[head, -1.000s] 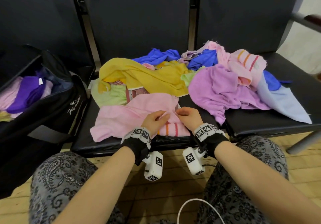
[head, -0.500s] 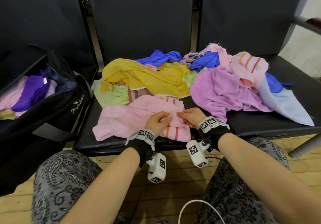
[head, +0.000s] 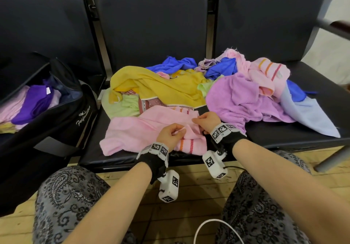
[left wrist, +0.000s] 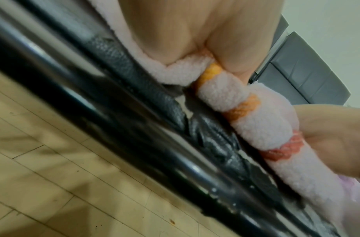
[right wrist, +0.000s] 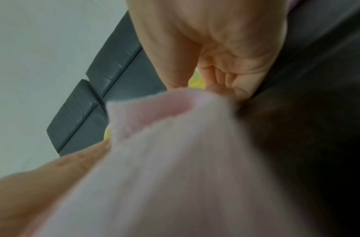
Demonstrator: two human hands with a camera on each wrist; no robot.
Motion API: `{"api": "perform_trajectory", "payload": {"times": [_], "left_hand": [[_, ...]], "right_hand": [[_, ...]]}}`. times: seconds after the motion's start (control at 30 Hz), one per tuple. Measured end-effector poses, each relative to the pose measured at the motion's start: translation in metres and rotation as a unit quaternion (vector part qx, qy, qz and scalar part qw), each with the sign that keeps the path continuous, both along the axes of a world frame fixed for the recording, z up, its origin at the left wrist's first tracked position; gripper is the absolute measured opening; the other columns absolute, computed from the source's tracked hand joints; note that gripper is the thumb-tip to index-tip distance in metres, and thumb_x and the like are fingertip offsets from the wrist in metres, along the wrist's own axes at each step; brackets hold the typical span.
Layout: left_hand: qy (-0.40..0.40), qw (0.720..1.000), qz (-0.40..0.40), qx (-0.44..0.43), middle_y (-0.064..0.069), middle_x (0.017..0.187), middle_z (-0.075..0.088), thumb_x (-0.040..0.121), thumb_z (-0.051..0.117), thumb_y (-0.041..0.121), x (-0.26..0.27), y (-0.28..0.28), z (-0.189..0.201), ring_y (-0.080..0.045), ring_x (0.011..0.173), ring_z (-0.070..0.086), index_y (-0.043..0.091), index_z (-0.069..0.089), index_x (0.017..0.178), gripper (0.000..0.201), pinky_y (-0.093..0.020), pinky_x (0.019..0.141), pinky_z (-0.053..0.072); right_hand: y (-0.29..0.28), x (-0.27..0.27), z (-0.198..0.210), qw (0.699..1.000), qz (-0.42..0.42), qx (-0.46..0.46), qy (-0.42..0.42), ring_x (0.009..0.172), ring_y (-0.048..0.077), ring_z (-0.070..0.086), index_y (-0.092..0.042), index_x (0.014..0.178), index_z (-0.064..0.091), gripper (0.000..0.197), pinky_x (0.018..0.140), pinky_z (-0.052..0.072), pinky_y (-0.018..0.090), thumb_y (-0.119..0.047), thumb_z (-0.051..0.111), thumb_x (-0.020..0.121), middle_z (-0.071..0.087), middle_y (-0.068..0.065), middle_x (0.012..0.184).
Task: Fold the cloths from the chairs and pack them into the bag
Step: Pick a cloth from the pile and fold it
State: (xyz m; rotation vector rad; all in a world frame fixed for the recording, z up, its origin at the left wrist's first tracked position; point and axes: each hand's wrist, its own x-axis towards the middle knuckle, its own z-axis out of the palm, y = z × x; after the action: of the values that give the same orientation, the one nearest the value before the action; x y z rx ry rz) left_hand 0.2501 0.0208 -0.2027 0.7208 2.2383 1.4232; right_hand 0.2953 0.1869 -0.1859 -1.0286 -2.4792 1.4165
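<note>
We pinch the pink cloth (head: 144, 130) with both grips, left hand (head: 171, 135) and right hand (head: 205, 120) close together (cloth lying on the chair (head: 284, 136)); the bag (head: 62, 115) sits far left.

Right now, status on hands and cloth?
Left hand and right hand both pinching the pink towel on the chair seat. Bag open. Unfolded pile behind, nothing blocking.
</note>
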Motion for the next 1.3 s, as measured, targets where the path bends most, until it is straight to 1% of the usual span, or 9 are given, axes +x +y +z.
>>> {"api": "perform_trajectory", "payload": {"times": [0.23, 0.33, 0.63, 0.77, 0.87, 0.93, 1.1, 1.2, 1.3], "left_hand": [[-0.028, 0.999, 0.011, 0.018, -0.002, 0.092, 0.065, 0.092, 0.059, 0.018, -0.003, -0.002, 0.000, -0.013, 0.088, 0.057, 0.008, 0.066, 0.100, 0.015, -0.016, 0.076, 0.044], [-0.036, 0.999, 0.011, 0.022, -0.002, 0.091, 0.065, 0.092, 0.059, 0.018, -0.005, -0.001, -0.003, -0.015, 0.088, 0.058, 0.009, 0.067, 0.099, 0.014, -0.022, 0.081, 0.046], [-0.052, 0.998, 0.005, 0.035, -0.004, 0.089, 0.065, 0.092, 0.059, 0.016, -0.008, 0.000, -0.007, -0.016, 0.085, 0.059, 0.007, 0.066, 0.101, 0.014, -0.020, 0.078, 0.046], [-0.052, 0.998, 0.004, 0.039, -0.002, 0.089, 0.064, 0.092, 0.059, 0.015, -0.006, -0.002, -0.004, -0.014, 0.083, 0.058, 0.008, 0.065, 0.101, 0.013, -0.011, 0.073, 0.045], [-0.044, 0.999, 0.005, 0.021, -0.003, 0.092, 0.065, 0.091, 0.060, 0.017, -0.006, -0.001, -0.001, -0.014, 0.085, 0.058, 0.006, 0.066, 0.103, 0.017, -0.014, 0.077, 0.045], [-0.049, 0.999, 0.002, 0.017, -0.005, 0.090, 0.065, 0.091, 0.060, 0.014, -0.006, -0.001, 0.003, -0.016, 0.085, 0.059, 0.007, 0.066, 0.101, 0.014, -0.022, 0.080, 0.047], [0.016, 0.999, -0.020, 0.028, -0.005, 0.087, 0.066, 0.086, 0.064, 0.022, -0.013, -0.005, 0.032, -0.017, 0.081, 0.061, 0.010, 0.065, 0.096, 0.016, -0.024, 0.078, 0.047], [0.071, 0.996, -0.010, 0.062, -0.004, 0.092, 0.064, 0.086, 0.066, 0.015, -0.020, -0.008, 0.059, -0.007, 0.077, 0.058, 0.005, 0.067, 0.100, 0.017, -0.012, 0.074, 0.044], [0.112, 0.991, 0.019, 0.070, -0.006, 0.093, 0.065, 0.088, 0.064, 0.011, -0.025, -0.011, 0.078, -0.013, 0.085, 0.058, 0.005, 0.068, 0.101, 0.015, -0.017, 0.077, 0.045]], "right_hand": [[0.005, -0.023, 0.001, 0.994, 0.015, 0.088, -0.061, 0.050, 0.010, 0.041, -0.018, 0.053, 0.046, 0.037, 0.054, 0.035, 0.025, -0.021, 0.070, 0.081, 0.046, -0.002, 0.054], [0.006, -0.027, 0.002, 0.992, 0.002, 0.122, -0.039, 0.073, 0.017, 0.057, -0.010, 0.075, 0.065, 0.007, 0.070, 0.038, 0.023, -0.007, 0.063, 0.081, 0.061, 0.001, 0.077], [0.009, -0.037, 0.005, 0.988, 0.055, 0.112, -0.096, 0.113, 0.030, 0.055, -0.013, 0.137, 0.041, 0.065, 0.085, 0.042, 0.027, -0.003, 0.064, 0.077, 0.056, 0.012, 0.125], [0.009, -0.036, 0.015, 0.971, 0.082, 0.148, -0.167, 0.111, 0.029, 0.055, -0.008, 0.128, 0.052, 0.046, 0.074, 0.037, 0.025, -0.014, 0.065, 0.084, 0.058, 0.011, 0.123], [0.006, -0.032, 0.014, 0.988, 0.067, 0.115, -0.083, 0.075, 0.022, 0.050, -0.004, 0.086, 0.063, 0.019, 0.056, 0.031, 0.025, -0.024, 0.065, 0.088, 0.061, 0.010, 0.082], [0.005, -0.027, 0.015, 0.994, 0.043, 0.097, -0.027, 0.059, 0.018, 0.036, -0.011, 0.061, 0.044, 0.038, 0.050, 0.023, 0.026, -0.026, 0.064, 0.088, 0.040, 0.004, 0.060], [-0.002, -0.015, 0.037, 0.989, 0.098, 0.094, 0.066, 0.066, 0.021, 0.044, 0.014, 0.079, 0.059, 0.037, 0.058, 0.033, 0.029, -0.021, 0.068, 0.085, 0.056, 0.029, 0.070], [-0.011, -0.011, 0.056, 0.978, 0.146, 0.102, 0.109, 0.059, 0.022, 0.042, 0.009, 0.069, 0.056, 0.032, 0.054, 0.031, 0.028, -0.015, 0.066, 0.086, 0.050, 0.027, 0.066], [-0.024, -0.008, 0.072, 0.972, 0.167, 0.081, 0.142, 0.060, 0.022, 0.049, 0.013, 0.087, 0.065, 0.030, 0.058, 0.039, 0.030, -0.016, 0.060, 0.091, 0.059, 0.020, 0.066]]}}
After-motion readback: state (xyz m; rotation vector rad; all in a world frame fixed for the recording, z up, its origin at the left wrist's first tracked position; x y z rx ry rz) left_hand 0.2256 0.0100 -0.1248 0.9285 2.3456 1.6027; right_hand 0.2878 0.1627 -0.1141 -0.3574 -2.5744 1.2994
